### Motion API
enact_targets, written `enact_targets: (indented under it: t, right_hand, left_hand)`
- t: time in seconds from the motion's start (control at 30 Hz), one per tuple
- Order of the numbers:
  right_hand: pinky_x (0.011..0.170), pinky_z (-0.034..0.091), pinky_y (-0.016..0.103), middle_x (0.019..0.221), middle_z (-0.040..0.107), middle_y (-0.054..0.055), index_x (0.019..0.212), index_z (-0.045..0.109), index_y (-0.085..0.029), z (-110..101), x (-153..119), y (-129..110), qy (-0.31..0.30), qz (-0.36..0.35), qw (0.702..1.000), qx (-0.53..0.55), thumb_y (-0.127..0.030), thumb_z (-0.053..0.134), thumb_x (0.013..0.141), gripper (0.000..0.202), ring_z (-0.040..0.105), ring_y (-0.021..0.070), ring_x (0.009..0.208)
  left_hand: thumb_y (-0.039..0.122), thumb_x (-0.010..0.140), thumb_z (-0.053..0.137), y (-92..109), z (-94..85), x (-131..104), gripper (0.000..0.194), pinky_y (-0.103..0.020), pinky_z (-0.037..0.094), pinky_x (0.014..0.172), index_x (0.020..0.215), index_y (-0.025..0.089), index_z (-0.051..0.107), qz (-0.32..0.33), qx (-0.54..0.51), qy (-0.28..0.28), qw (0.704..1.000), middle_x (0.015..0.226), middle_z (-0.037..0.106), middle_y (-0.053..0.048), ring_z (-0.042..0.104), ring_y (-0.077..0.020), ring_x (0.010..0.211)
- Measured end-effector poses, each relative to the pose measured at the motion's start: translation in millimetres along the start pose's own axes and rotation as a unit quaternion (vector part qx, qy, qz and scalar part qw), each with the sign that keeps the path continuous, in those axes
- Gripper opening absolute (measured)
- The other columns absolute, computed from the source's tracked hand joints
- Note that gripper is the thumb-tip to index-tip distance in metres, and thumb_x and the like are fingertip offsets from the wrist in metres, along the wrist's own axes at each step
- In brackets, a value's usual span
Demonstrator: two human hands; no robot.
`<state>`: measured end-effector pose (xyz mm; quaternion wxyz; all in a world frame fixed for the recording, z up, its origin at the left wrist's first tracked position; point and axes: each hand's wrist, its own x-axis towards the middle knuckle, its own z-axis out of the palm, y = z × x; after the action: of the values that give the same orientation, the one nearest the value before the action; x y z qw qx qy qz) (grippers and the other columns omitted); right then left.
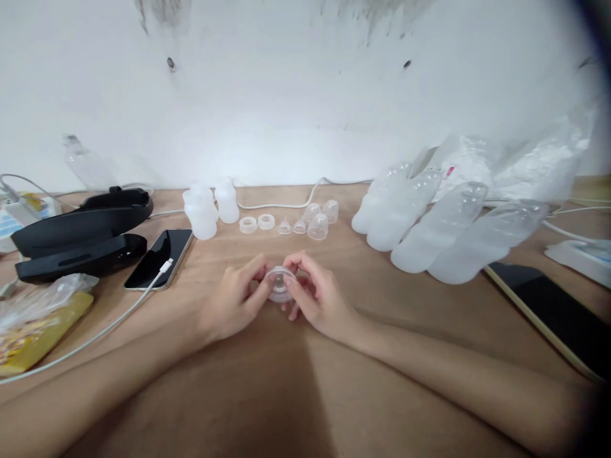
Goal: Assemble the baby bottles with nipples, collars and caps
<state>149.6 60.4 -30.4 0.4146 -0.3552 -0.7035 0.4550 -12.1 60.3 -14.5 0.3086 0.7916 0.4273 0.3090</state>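
Near the middle of the table, my left hand (241, 296) and my right hand (317, 292) both grip a translucent baby bottle collar ring (279, 294). Thumbs press on its upper face, and fingers wrap its sides. Something clear, perhaps a nipple, shows inside the ring, but I cannot make it out well. Beyond the hands lie two loose collar rings (248, 225), two clear nipples (285, 226) and three clear domed caps (317, 227). White bottle bodies (203, 216) without tops stand behind, to the left.
Several capped baby bottles (420, 235) stand at right, before plastic bags (529, 165). Phones lie at left (160, 257) and right (548, 312). A white cable (114, 327), a black case (81, 238) and a yellow snack bag (52, 324) occupy the left side. A wall closes off the back.
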Motion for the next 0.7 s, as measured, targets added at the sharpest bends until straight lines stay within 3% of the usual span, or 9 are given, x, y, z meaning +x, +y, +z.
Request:
enact_targets:
  t: [0.13, 0.23, 0.37, 0.53, 0.7]
  right_hand:
    - [0.032, 0.039, 0.013, 0.062, 0.043, -0.006, 0.081, 0.040, -0.019, 0.8, -0.3, 1.3, 0.037, -0.024, 0.996, -0.080, -0.023, 0.041, 0.085, 0.006, 0.044, 0.0033, 0.040]
    - [0.032, 0.041, 0.014, 0.063, 0.041, -0.006, 0.083, 0.040, -0.020, 0.9, 1.9, 1.1, 0.025, -0.008, 0.998, -0.060, -0.025, 0.040, 0.085, 0.006, 0.044, 0.0042, 0.042]
    - [0.041, 0.051, 0.019, 0.078, 0.045, -0.002, 0.090, 0.039, -0.022, -3.3, 4.4, 0.9, -0.026, 0.015, 0.999, 0.016, -0.027, 0.046, 0.082, 0.011, 0.053, 0.0095, 0.063]
    - [0.044, 0.053, 0.021, 0.089, 0.044, 0.001, 0.090, 0.041, -0.022, -7.2, 4.8, 4.7, -0.049, 0.002, 0.999, 0.019, -0.021, 0.054, 0.075, 0.020, 0.053, 0.0114, 0.071]
    - [0.054, 0.051, 0.025, 0.081, 0.048, 0.000, 0.086, 0.042, -0.022, -3.9, 3.4, 3.3, -0.001, -0.026, 0.996, -0.080, -0.015, 0.053, 0.073, 0.019, 0.054, 0.0123, 0.070]
  left_hand:
    - [0.029, 0.086, 0.037, 1.0, 7.2, -1.0, 0.019, -0.020, 0.039, 0.050, 0.076, 0.017, 0.048, -0.021, 0.029, 0.031, 0.999, 0.062, 0.052, 0.003, 0.049, -0.0100, 0.054]
    - [0.030, 0.086, 0.038, 0.0, 8.8, 1.3, 0.019, -0.020, 0.040, 0.050, 0.076, 0.017, 0.047, -0.032, 0.008, 0.034, 0.999, 0.061, 0.053, 0.003, 0.050, -0.0104, 0.055]
    - [0.031, 0.087, 0.040, -4.7, 0.2, 4.4, 0.015, -0.020, 0.043, 0.055, 0.083, 0.018, 0.045, -0.015, -0.057, -0.012, 0.998, 0.072, 0.060, 0.000, 0.056, -0.0113, 0.065]
    - [0.032, 0.082, 0.049, -10.6, -12.8, 5.2, 0.015, -0.018, 0.039, 0.051, 0.085, 0.018, 0.043, 0.009, -0.022, -0.093, 0.995, 0.077, 0.060, 0.000, 0.054, -0.0106, 0.064]
    - [0.027, 0.081, 0.048, -9.0, -12.7, 5.0, 0.009, -0.018, 0.034, 0.049, 0.081, 0.019, 0.043, 0.027, 0.067, -0.072, 0.995, 0.065, 0.053, 0.004, 0.046, -0.0088, 0.055]
